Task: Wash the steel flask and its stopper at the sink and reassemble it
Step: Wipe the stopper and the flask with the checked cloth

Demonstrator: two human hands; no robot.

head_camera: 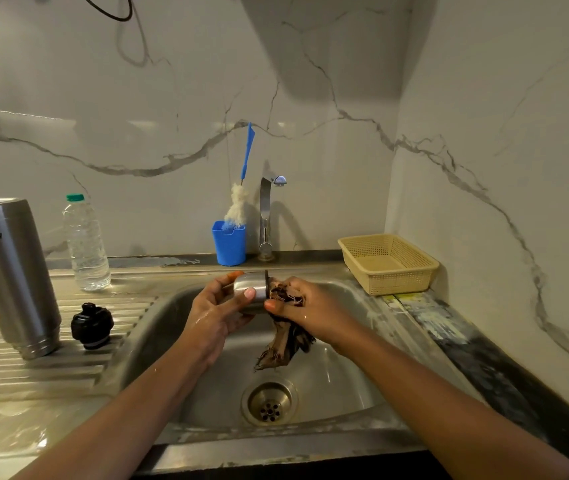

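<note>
Cannot see inside the steel cup (257,282): stuffed with the brown cloth (288,337). Cannot see parts of its side, wrapped by the left hand (217,310). Cannot see most fingers of the right hand (310,306), lost in the cloth. On the left, cannot see all of the steel flask (9,271), cut by the picture's edge, and cannot read its letters. Cannot see the bottom of the brush (236,206), tucked in the blue holder (229,245). Cannot follow the black cable (118,19) up top, cut off.

Kinda dim, warm yellowish overhead light, soft glare on the marble wall (158,124), tap (265,216) shadow falls right, and fisheye tilts the steel flask (13,271) at the left edge.
</note>
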